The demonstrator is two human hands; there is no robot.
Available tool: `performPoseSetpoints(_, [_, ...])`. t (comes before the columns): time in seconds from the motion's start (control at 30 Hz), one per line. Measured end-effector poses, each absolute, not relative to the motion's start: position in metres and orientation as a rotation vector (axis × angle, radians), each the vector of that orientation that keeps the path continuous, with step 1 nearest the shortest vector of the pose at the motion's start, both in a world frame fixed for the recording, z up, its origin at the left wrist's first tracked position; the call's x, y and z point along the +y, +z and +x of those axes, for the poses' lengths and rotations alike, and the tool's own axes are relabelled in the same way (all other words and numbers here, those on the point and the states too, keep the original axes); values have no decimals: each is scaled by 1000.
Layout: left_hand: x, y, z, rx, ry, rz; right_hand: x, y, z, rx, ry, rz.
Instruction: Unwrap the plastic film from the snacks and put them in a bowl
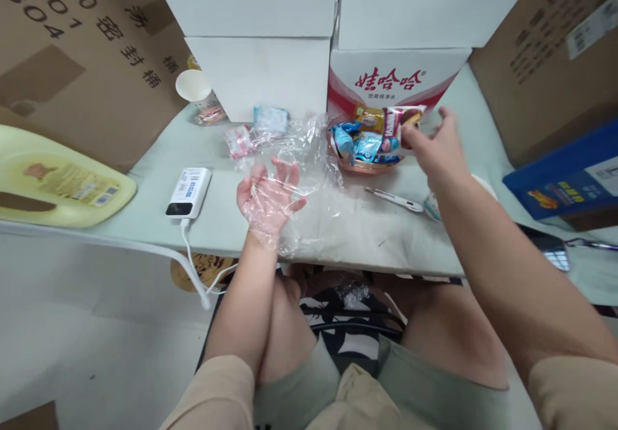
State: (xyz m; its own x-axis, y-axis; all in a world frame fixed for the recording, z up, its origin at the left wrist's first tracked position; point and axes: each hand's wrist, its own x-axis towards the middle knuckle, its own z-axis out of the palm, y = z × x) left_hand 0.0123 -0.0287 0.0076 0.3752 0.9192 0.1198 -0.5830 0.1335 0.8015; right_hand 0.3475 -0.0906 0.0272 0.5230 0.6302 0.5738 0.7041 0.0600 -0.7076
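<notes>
My left hand (pixel 269 205) lies palm up over the table, fingers loosely curled and apart. Crumpled clear plastic film (pixel 313 159) drapes over its palm and wrist and spreads to the right. My right hand (pixel 441 147) is at the right side of a pinkish basket (pixel 364 168) filled with wrapped snacks. Its thumb overlaps the end of a purple and white snack packet (pixel 392 129) on top, while the other fingers stand apart from it. Blue snack packets (pixel 367 147) and a golden-brown packet (pixel 369 118) lie in the same basket.
Behind stand white cartons (pixel 265 73); brown boxes (pixel 545 63) flank the table. A white power bank (pixel 189 193) with a cable, a yellow jug (pixel 62 179), a paper cup (pixel 196 87), small pink (pixel 239 141) and blue packs (pixel 271 120), and a white utility knife (pixel 396 199) are around my hands.
</notes>
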Motion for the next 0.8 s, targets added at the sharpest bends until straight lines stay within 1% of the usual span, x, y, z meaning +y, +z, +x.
performPoseSetpoints(0.07, [-31,6,10,478,1154,954,-83,40,344,-939,-154,-1594])
performPoseSetpoints(0.1, [-33,6,10,491,1163,986,-86,39,333,-916,-89,-1516])
performPoseSetpoints(0.13, [-34,5,9,507,1169,1019,-94,34,318,-950,48,-1417])
performPoseSetpoints(0.2, [-39,4,9,549,1170,1070,-119,14,279,-957,481,-1296])
performPoseSetpoints(0.3, [-46,5,11,613,1148,1054,-157,-19,221,-747,1158,-1194])
performPoseSetpoints(0.33, [-48,5,11,630,1148,1033,-165,-26,207,-706,1313,-1150])
performPoseSetpoints(0.37, [-49,6,12,643,1153,1012,-169,-31,198,-684,1400,-1120])
performPoseSetpoints(0.4, [-49,8,13,651,1159,995,-171,-34,193,-684,1418,-1107])
performPoseSetpoints(0.43, [-48,9,14,649,1162,979,-171,-36,193,-695,1369,-1114])
performPoseSetpoints(0.6, [-35,16,20,624,1003,861,-169,-36,227,-731,808,-1209])
performPoseSetpoints(0.7, [-31,16,27,808,873,913,-179,-35,249,-754,580,-1263])
performPoseSetpoints(0.8, [-34,11,34,952,816,1045,-192,-32,265,-791,421,-1348])
